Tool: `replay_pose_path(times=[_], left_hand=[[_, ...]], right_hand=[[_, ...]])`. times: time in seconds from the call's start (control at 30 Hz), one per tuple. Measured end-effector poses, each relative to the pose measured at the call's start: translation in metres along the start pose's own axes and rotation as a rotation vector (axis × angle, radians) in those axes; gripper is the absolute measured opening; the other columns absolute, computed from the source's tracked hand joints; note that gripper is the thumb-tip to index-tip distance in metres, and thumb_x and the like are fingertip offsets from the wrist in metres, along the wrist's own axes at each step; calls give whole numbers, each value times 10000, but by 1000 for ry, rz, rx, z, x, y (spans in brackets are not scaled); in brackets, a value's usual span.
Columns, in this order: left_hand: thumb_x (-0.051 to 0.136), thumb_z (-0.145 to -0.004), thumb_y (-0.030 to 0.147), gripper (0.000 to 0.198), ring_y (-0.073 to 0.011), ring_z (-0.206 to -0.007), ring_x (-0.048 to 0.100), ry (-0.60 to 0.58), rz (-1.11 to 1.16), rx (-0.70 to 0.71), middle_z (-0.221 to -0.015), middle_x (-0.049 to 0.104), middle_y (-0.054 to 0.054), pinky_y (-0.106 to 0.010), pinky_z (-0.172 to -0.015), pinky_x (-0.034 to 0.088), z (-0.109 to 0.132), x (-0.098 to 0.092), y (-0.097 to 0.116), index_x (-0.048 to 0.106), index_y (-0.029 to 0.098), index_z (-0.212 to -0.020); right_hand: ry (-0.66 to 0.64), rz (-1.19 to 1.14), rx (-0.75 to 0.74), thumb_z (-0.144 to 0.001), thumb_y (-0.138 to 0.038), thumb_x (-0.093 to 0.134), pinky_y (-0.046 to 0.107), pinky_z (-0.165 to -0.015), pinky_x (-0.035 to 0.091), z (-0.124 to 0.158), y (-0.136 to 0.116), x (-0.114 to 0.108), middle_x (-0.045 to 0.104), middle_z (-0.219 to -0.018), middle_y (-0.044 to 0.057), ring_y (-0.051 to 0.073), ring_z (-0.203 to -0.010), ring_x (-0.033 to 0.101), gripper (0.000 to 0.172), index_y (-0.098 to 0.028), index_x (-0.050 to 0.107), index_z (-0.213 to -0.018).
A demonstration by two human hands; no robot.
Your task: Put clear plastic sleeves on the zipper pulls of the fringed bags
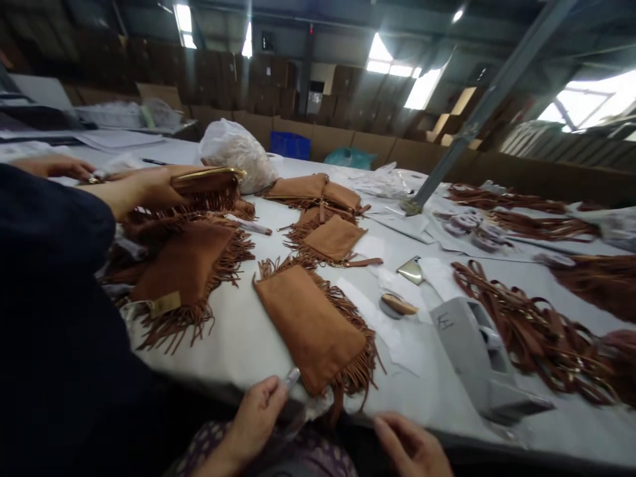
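A brown fringed pouch [311, 328] lies flat on the white table in front of me, its fringe spread along the far and right sides. At its near corner my left hand [261, 411] pinches a piece of clear plastic wrap [292, 377]. More plastic hangs from there over the table's edge, beside a brown strap end [336, 404]. My right hand [412, 444] is just off the table's edge, right of the pouch, thumb and fingers loosely bent and apart. Nothing shows in it, though its lower part is cut off by the frame.
A co-worker's dark sleeve [50, 225] reaches in at left, hands on a gold-zipped bag [203, 175]. Another fringed pouch [186, 262] lies below. A grey tape dispenser [467, 344], brown straps [536, 324] and a metal post [477, 119] stand or lie to the right.
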State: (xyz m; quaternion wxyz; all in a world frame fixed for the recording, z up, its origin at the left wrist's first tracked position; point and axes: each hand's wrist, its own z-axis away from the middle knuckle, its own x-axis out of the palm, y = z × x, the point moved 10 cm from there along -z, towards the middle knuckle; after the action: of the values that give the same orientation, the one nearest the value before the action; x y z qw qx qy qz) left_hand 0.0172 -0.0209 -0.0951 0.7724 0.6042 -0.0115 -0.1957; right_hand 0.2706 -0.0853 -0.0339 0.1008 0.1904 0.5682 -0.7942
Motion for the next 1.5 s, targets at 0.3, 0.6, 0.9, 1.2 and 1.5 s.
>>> replay_pose_path(times=[0.3,0.6,0.9,1.2,1.5], left_hand=[[350,-921,292,240,-167,-619,521,95,-355,177,-656,566,-28,-282,-585,271,13,-1,21,493,207,-747],[247,-947,258,275,-207,-649,595,76,-599,305,-700,622,-50,-306,-569,285,15,4,21,503,224,-853],[371,-915,304,250,-150,-621,508,129,-213,191,-643,539,-8,-277,-594,297,13,-6,18,490,205,-719],[554,-739,499,321,-38,-341,50,-217,752,-370,-425,207,143,-208,-349,22,8,29,-1,402,218,-715],[599,-690,458,306,-14,-326,95,-205,720,-411,-411,258,142,-178,-341,14,6,15,-2,442,196,-702]], right_hand=[[-228,-6,-177,-817,-457,504,219,-505,384,-31,-74,136,573,-532,4,131,-520,507,405,-139,615,-592],[-117,270,-99,-798,-411,457,211,-419,284,-50,-55,140,498,-397,-6,118,-423,463,433,-162,529,-451],[-204,207,38,-801,-521,452,205,-364,271,-51,-38,145,457,-316,-12,95,-314,389,523,-169,523,-422],[-121,70,-76,-856,-620,341,209,-396,288,-41,-34,149,451,-340,-14,98,-340,391,602,-177,507,-483],[12,572,-379,-919,-413,380,251,-442,252,-23,-48,140,567,-454,27,133,-425,499,506,-182,554,-504]])
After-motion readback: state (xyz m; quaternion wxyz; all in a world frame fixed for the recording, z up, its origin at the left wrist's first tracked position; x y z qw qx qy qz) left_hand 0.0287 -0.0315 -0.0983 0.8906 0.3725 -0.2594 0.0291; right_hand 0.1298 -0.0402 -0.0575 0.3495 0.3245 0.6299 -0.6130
